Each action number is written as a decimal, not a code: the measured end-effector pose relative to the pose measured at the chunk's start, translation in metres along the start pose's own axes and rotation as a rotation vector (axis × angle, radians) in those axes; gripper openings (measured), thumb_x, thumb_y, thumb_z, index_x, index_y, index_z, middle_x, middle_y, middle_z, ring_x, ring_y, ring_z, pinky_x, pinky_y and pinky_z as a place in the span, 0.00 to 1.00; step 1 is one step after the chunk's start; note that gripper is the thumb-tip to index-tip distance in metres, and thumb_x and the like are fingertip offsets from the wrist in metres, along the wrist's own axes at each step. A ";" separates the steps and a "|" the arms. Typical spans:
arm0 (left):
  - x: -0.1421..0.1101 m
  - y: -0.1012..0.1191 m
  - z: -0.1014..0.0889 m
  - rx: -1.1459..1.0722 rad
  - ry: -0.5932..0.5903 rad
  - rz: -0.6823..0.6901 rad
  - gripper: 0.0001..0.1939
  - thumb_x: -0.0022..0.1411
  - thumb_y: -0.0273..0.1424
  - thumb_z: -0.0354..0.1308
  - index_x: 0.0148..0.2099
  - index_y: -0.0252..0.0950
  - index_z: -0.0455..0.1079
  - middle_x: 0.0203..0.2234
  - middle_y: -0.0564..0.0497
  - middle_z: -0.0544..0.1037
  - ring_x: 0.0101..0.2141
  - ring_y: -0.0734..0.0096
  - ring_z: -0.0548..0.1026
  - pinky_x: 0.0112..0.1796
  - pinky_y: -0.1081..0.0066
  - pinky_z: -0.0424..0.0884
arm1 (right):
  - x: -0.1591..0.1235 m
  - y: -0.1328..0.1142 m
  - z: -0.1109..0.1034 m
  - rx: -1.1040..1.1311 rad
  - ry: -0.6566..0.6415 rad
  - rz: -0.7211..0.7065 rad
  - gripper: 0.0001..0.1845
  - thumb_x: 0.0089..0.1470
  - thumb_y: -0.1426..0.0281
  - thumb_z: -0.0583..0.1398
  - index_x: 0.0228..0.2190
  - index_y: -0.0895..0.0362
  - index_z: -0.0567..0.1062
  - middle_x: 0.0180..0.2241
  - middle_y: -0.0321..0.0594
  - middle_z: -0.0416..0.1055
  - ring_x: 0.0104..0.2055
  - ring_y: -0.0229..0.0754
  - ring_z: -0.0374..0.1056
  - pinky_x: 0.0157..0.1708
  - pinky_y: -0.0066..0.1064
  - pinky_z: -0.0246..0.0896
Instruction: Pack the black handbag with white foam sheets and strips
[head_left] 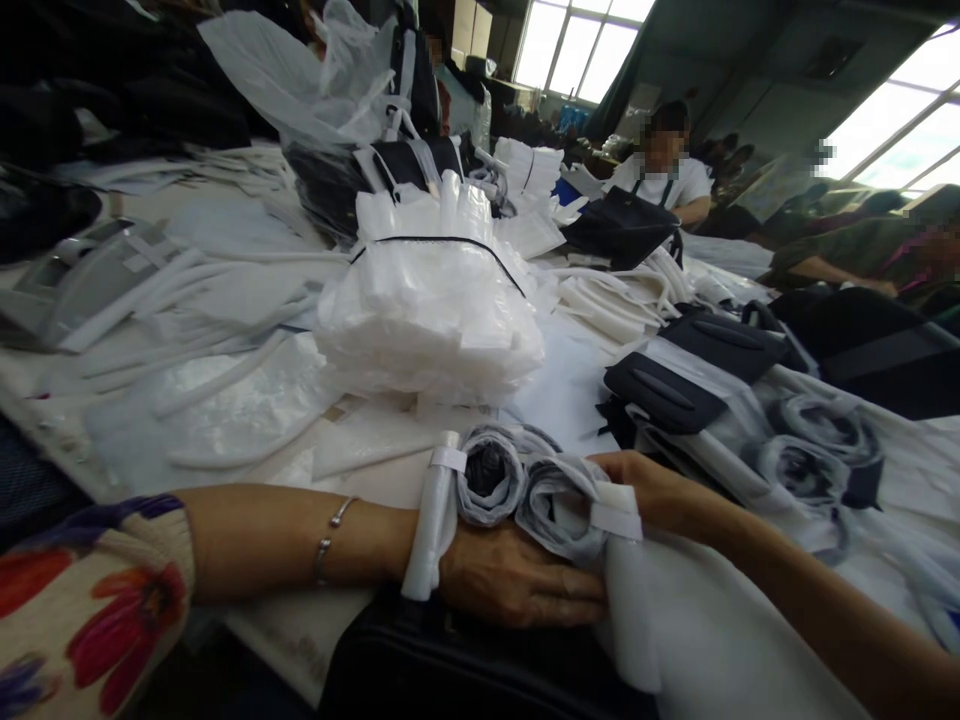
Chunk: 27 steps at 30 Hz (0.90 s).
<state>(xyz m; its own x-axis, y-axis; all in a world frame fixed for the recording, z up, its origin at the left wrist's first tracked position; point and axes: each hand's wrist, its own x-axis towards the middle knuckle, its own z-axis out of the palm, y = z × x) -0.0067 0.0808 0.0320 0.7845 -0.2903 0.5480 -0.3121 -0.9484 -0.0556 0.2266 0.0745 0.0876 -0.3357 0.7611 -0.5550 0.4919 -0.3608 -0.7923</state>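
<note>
A black bag (450, 665) lies right in front of me at the bottom edge. Above it stand two rolled straps (489, 475) wrapped in whitish plastic, side by side. White foam-wrapped handles, one on the left (433, 530) and one on the right (631, 600), flank the rolls, each with a white band. My left hand (517, 580) lies flat over the bag's top, just below the rolls, fingers stretched out to the right. My right hand (637, 480) is behind the right roll and the right handle; its fingers are mostly hidden there.
A bundle of clear plastic bags (435, 310) tied with black cord sits ahead. Black wrapped bags (697, 365) with rolled straps lie to the right. Loose white foam sheets (225, 290) cover the left. Across the table, a person (664, 175) handles a black bag.
</note>
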 end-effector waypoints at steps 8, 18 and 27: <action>-0.006 -0.001 -0.002 0.008 0.073 -0.150 0.10 0.66 0.26 0.50 0.35 0.35 0.72 0.28 0.50 0.72 0.30 0.69 0.68 0.33 0.67 0.64 | -0.098 -0.013 0.023 -0.510 0.623 0.121 0.23 0.46 0.46 0.60 0.33 0.50 0.78 0.29 0.44 0.76 0.28 0.49 0.71 0.28 0.37 0.65; -0.007 0.001 -0.003 -0.068 -0.047 -0.289 0.08 0.64 0.27 0.48 0.35 0.36 0.67 0.31 0.48 0.69 0.27 0.69 0.65 0.28 0.68 0.61 | -0.089 0.003 0.092 -0.239 0.391 0.331 0.20 0.48 0.50 0.62 0.32 0.53 0.69 0.24 0.34 0.72 0.25 0.39 0.66 0.24 0.28 0.57; -0.019 -0.003 -0.012 0.003 -0.104 -0.290 0.09 0.65 0.25 0.48 0.39 0.36 0.70 0.42 0.45 0.75 0.32 0.69 0.70 0.32 0.69 0.64 | -0.082 0.003 0.102 -0.390 0.527 0.385 0.12 0.47 0.59 0.60 0.28 0.53 0.66 0.24 0.34 0.71 0.25 0.41 0.66 0.25 0.30 0.54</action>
<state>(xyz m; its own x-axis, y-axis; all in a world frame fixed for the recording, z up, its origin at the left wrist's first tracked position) -0.0276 0.0905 0.0320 0.8915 -0.0189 0.4526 -0.0657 -0.9939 0.0881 0.1736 -0.0440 0.1044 0.2969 0.8122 -0.5022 0.7777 -0.5108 -0.3664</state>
